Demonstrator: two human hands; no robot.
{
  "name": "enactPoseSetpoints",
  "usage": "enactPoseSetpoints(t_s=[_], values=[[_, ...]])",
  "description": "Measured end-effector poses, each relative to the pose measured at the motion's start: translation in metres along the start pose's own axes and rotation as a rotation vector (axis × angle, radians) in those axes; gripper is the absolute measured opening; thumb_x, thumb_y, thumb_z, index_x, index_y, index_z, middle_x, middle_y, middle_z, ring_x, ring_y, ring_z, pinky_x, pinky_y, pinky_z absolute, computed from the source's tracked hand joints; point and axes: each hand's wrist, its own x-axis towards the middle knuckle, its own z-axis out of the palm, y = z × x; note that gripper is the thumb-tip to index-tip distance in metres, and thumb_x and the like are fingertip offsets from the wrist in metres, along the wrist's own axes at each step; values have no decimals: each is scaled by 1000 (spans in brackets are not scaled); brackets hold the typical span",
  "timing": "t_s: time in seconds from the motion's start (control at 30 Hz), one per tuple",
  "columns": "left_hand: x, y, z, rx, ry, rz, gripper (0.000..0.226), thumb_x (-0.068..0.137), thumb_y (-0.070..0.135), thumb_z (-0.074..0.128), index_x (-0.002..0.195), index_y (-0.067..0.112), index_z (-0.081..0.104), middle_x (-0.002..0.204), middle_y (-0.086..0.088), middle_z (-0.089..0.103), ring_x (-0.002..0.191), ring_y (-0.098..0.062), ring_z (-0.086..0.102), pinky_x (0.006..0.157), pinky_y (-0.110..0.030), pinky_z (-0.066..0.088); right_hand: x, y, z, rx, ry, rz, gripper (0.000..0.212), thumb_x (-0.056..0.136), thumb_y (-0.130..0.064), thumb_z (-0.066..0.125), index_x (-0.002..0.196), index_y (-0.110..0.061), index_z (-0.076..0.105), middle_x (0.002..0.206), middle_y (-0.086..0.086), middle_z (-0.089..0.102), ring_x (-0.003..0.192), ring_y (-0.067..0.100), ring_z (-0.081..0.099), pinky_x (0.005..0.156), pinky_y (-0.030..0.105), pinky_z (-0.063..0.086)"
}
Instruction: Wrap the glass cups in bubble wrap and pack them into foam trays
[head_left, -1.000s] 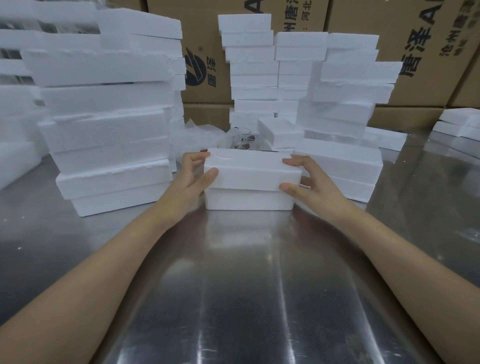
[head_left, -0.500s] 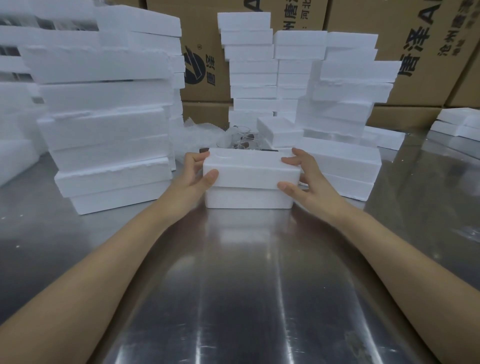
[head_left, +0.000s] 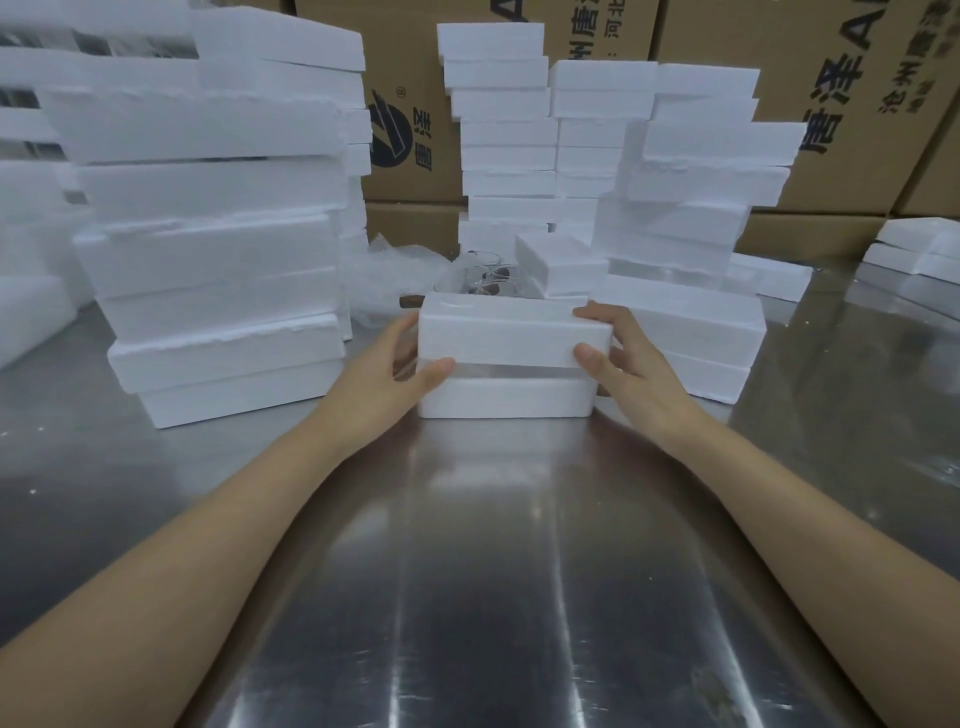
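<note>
At frame centre on the steel table (head_left: 483, 571), my left hand (head_left: 395, 369) and right hand (head_left: 631, 358) grip the ends of the upper foam tray (head_left: 511, 332), lifted just off the lower foam tray (head_left: 506, 397). Behind them glass cups (head_left: 485, 278) sit beside bubble wrap (head_left: 395, 275), foam stacks (head_left: 208, 223) around.

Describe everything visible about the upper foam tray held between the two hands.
The upper foam tray is a plain white rectangular block of what looks like polystyrene, roughly level, raised just above the lower foam tray with a gap showing between them. The left hand and right hand grip its two ends. Its contents are hidden.
</note>
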Motion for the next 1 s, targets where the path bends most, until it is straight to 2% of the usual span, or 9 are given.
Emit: enactPoseSetpoints(t_s=[0.2,0.3,0.4,0.47,0.53,0.63,0.7,0.83,1.0], values=[[0,5,6,78,55,-10,45,89,36,65,132,38,52,116,35,58,106,24,49,78,6,35,-1,1,3,53,-2,17,23,97,-31,54,108,-49,47,101,-47,52,106,8,60,86,39,54],[3,7,13,107,154,-50,24,90,39,63,109,24,68,93,17,69,82,11,58,67,-4,39,0,2,3,-26,-33,-25,24,96,-30,55,109,-49,46,109,-58,39,106,-17,51,87,22,50],[3,8,17,137,164,-54,33,92,37,60,95,5,68,80,-12,63,75,-14,47,66,-29,34,0,5,1,-107,-47,-32,26,95,-33,55,109,-52,44,110,-62,31,102,-28,44,85,18,49],[3,9,18,142,159,-64,32,92,37,59,90,6,68,75,-5,57,74,-13,43,65,-28,32,1,8,-1,-166,-35,-65,27,96,-32,55,111,-51,43,112,-62,31,103,-30,42,89,23,50],[5,6,15,94,137,-77,18,92,34,61,100,20,68,87,12,65,83,-7,55,71,-15,40,2,11,-1,-217,-7,-106,28,96,-31,55,116,-45,43,125,-50,35,114,-21,41,98,26,44],[5,-1,8,-101,-31,-82,79,84,31,63,150,36,21,140,35,37,127,6,40,105,-18,33,4,14,0,-319,30,-160,31,95,-27,57,124,-30,47,141,-20,34,134,3,35,107,20,31],[5,-1,8,-184,-74,-49,93,76,42,66,138,63,-1,132,54,21,129,15,30,107,-15,27,5,13,1,-366,22,-194,33,95,-27,57,126,-25,49,140,-19,34,131,-1,33,106,13,26],[10,2,9,-234,-23,-105,56,69,80,55,118,76,29,147,24,34,135,-5,37,115,-39,28,5,12,-3,-372,41,-226,32,93,-32,60,123,-28,52,127,-21,43,116,-11,41,97,17,39],[12,0,7,-198,14,-91,52,79,71,46,126,55,35,135,20,45,122,-4,47,112,-43,36,5,11,-3,-328,15,-252,31,90,-38,62,117,-40,49,126,-18,38,118,-10,39,85,25,50]])
